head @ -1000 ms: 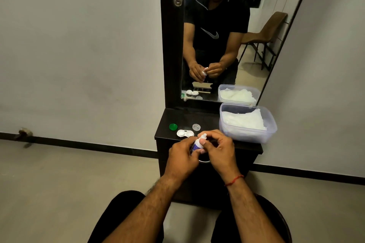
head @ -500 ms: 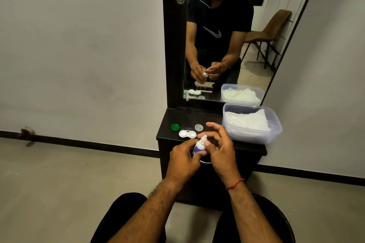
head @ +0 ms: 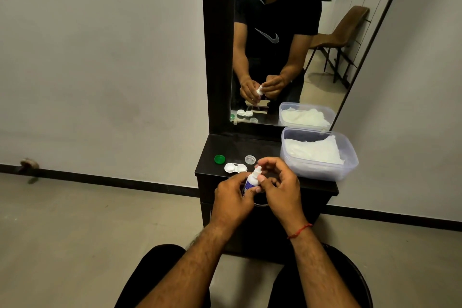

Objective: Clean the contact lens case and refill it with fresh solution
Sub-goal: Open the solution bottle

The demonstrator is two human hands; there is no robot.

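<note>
Just off the table's [head: 265, 149] front edge, left hand [head: 232, 197] grips the bottle [head: 250, 181], nozzle tilted up-right; right hand [head: 282, 187] pinches its tip.

The light is dim, soft and even. The black table [head: 240, 150] looks very dark, and the mirror [head: 322, 75] shows a brighter spot. Straight lines bend near the edges.

dark dresser top [head: 262, 147] bears a green cap [head: 219, 159], clear cap [head: 250, 159], white lens case [head: 235, 168] and plastic tub [head: 325, 173].
</note>
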